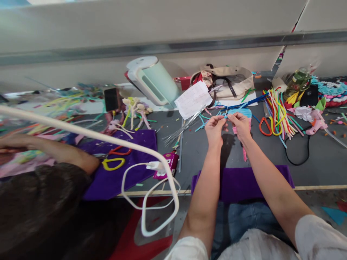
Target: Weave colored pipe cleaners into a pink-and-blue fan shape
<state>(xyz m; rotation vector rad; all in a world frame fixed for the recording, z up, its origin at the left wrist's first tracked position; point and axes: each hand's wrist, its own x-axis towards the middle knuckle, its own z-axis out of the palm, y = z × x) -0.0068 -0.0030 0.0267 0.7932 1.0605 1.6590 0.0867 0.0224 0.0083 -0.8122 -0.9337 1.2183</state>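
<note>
Both hands meet over the dark table, fingertips close together. My left hand pinches a short light-blue pipe cleaner, its thumb and forefinger pressed together. From the other side my right hand is closed on the same blue piece. Just behind and below the right hand lies a flat shape of blue and pink pipe cleaners, partly covered by that hand. Loose blue pipe cleaners rest left of my hands. A bundle of thin wires is nearby.
A paper sheet, a beige bag and a pale green jug stand behind. At right are red-and-yellow scissors, colourful pipe cleaners and a pink glue gun. A white cable crosses left, before a co-worker's arm.
</note>
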